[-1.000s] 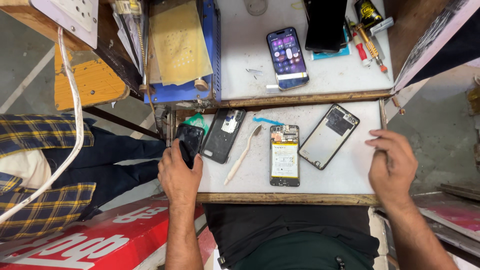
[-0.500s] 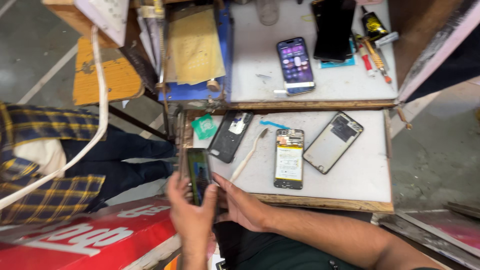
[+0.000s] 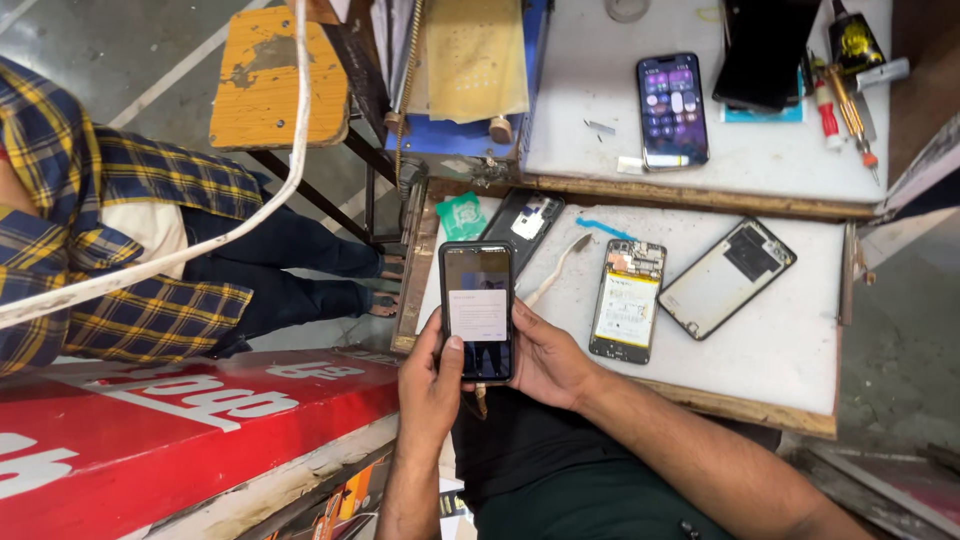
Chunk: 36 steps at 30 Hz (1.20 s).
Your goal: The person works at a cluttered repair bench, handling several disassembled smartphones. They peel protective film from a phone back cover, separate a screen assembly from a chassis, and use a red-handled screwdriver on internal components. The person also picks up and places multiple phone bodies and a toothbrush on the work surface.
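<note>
View: looking straight down from the person's head at both hands and a small white table (image 3: 760,370).
Phone in hand: a black smartphone (image 3: 477,310), upright, screen lit with a pale box on it, held over the table's near left corner, above the person's lap.
Left hand: the left hand (image 3: 432,385) wraps the phone's lower left edge, thumb lying on the glass near the bottom.
Right hand: the right hand (image 3: 545,355) cups the phone from the right and behind, fingers curled on its edge.
On the table: an opened phone with its battery showing (image 3: 627,300) lies just right of the hands; beside that, a tilted back cover (image 3: 727,277); a dark phone shell (image 3: 522,226) and a white prying tool (image 3: 555,270) lie just beyond the held phone.
Upper shelf: a lit smartphone (image 3: 672,110), a dark flat panel (image 3: 765,50) and screwdrivers (image 3: 835,100).
Left side: another person in a blue and yellow checked shirt (image 3: 120,260), seated by a yellow stool (image 3: 280,80).
</note>
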Each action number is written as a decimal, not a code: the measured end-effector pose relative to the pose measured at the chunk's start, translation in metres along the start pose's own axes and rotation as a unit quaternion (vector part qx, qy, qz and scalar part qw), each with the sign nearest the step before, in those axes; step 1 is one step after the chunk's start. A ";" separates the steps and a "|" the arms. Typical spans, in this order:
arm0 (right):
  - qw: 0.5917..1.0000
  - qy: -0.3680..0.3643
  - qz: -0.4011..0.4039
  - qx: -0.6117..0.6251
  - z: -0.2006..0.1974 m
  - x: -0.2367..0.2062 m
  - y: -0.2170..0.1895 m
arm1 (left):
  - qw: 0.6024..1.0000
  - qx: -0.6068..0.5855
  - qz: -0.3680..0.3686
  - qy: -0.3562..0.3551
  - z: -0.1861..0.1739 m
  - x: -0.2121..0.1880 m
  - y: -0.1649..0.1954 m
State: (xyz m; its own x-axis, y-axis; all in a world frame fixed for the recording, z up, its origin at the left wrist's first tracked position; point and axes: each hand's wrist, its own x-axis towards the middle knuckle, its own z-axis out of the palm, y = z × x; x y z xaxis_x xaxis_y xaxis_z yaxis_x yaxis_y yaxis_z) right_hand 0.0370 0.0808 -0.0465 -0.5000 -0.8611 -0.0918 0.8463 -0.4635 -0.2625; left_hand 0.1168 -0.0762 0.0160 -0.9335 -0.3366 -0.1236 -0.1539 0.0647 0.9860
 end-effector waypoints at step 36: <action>1.000 -0.009 -0.004 -0.004 0.009 -0.006 -0.001 | 0.987 -0.085 -0.118 -0.062 -0.009 -0.013 0.015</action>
State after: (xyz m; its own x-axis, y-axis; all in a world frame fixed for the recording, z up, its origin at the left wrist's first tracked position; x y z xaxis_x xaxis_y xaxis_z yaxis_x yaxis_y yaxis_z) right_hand 0.0411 0.0846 -0.0375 -0.5031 -0.8611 -0.0729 0.8411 -0.4685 -0.2705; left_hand 0.1299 -0.0793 0.0331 -0.9119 -0.2062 -0.3549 -0.3254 -0.1636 0.9313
